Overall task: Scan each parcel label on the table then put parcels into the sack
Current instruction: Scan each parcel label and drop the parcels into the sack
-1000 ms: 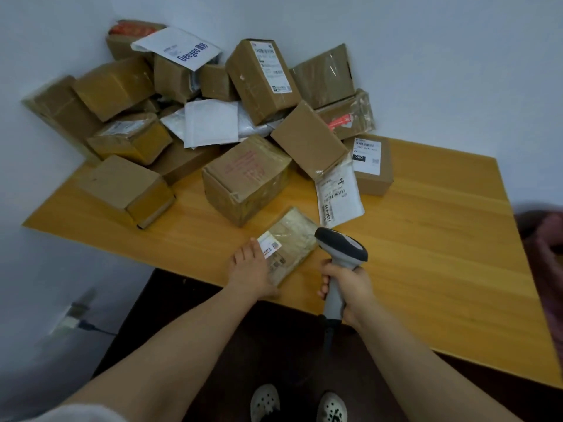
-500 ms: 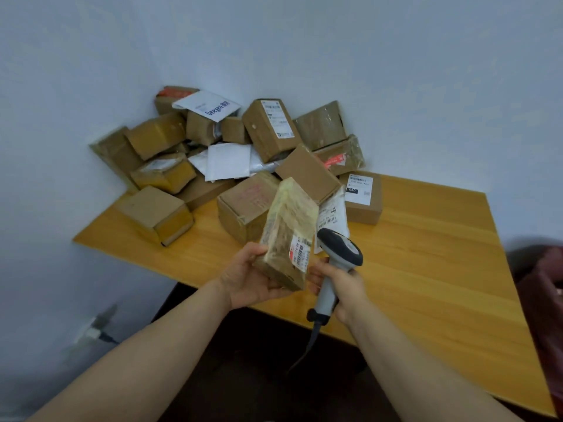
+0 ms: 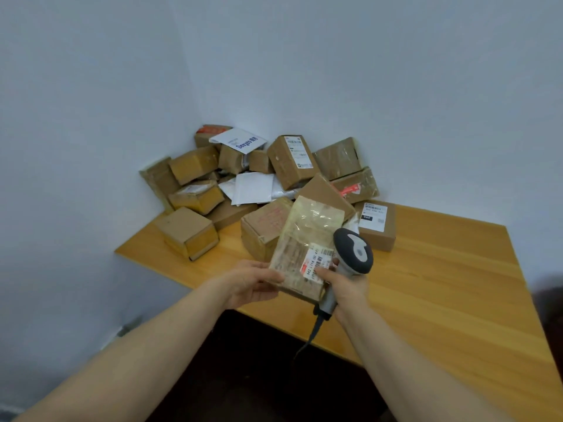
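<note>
Corner of a room, pale blue-grey walls (image 3: pixel 91 117); a light wooden table (image 3: pixel 441 284) is pushed into it. A heap of parcels (image 3: pixel 289 166), brown cartons with a few white mailers, is banked against the corner and covers the far left of the tabletop. Dark shape at the far right edge (image 3: pixel 548 303), possibly the sack, but I cannot tell. One flat parcel wrapped in clear tape (image 3: pixel 307 236) is now off the table, held tilted over the near edge with its printed face toward the camera. A second ago it lay flat on the wood near that edge under the left hand. The left hand (image 3: pixel 253 281) grips its lower left corner, thumb on the front face. The right hand (image 3: pixel 344 284) is wrapped round the handle of a grey barcode scanner (image 3: pixel 355 254), one finger reaching across to touch the parcel beside the label. The scanner cable (image 3: pixel 310 336) hangs below the table edge. The white-and-red label (image 3: pixel 316 264) sits low on the face, just left of the scanner head. Judgement: the parcel is picked and its label found, but the scanner head sits alongside rather than aimed at it, so the scan is still to do before bagging.
</note>
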Available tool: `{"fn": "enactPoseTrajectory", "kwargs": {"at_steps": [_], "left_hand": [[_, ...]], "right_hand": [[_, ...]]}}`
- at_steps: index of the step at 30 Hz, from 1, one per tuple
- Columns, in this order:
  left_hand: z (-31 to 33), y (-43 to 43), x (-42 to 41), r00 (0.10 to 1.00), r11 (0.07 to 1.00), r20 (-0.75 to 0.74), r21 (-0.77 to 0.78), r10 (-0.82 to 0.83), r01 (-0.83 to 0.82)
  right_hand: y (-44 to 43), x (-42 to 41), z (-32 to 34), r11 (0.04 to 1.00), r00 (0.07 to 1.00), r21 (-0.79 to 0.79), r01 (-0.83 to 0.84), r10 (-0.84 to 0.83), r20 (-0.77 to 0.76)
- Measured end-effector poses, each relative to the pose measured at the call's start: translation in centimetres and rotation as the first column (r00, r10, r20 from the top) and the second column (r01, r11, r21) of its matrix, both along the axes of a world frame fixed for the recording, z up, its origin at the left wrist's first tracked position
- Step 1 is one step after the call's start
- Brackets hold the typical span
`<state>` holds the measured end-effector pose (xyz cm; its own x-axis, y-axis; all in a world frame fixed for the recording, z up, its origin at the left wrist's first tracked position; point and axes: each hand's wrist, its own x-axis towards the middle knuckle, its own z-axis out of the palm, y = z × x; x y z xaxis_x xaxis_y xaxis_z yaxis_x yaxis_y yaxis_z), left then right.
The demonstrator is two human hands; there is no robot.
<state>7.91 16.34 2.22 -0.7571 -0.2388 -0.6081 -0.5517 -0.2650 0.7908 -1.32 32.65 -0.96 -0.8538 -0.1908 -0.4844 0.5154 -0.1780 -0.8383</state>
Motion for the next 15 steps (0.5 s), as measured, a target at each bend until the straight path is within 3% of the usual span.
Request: {"fn": "enactPoseTrajectory", "kwargs": {"at_steps": [2, 4, 9, 12, 15], "left_hand": [[0.7, -0.3, -0.3, 0.986, 0.983, -0.04, -0.089, 0.16, -0.163], [2.0, -1.7, -0.8, 0.969, 0.927, -0.082, -0.282, 0.233, -0.247], [5.1, -5.8, -1.9, 0.986, 0.69, -0.12, -0.704, 0.115, -0.166], [5.6, -7.1, -2.5, 0.987, 0.574, -0.128, -0.802, 0.101, -0.163], [5.5, -8.0, -3.2, 0.981, 0.558, -0.14, -0.807, 0.138, -0.194]], "right_hand": [[-0.1, -0.1, 0.3, 1.0, 0.999, 0.007, -0.02, 0.02, -0.035], [0.2, -0.1, 0.9, 0.993, 0.992, 0.05, -0.106, 0.109, -0.069], [0.7, 0.7, 2.4, 0.904, 0.901, 0.155, -0.399, 0.418, -0.117], [0.4, 1.3, 3.5, 0.833, 0.833, 0.253, -0.492, 0.535, -0.142], [0.3, 1.6, 4.4, 0.775, 0.783, 0.341, -0.533, 0.604, -0.148]]}}
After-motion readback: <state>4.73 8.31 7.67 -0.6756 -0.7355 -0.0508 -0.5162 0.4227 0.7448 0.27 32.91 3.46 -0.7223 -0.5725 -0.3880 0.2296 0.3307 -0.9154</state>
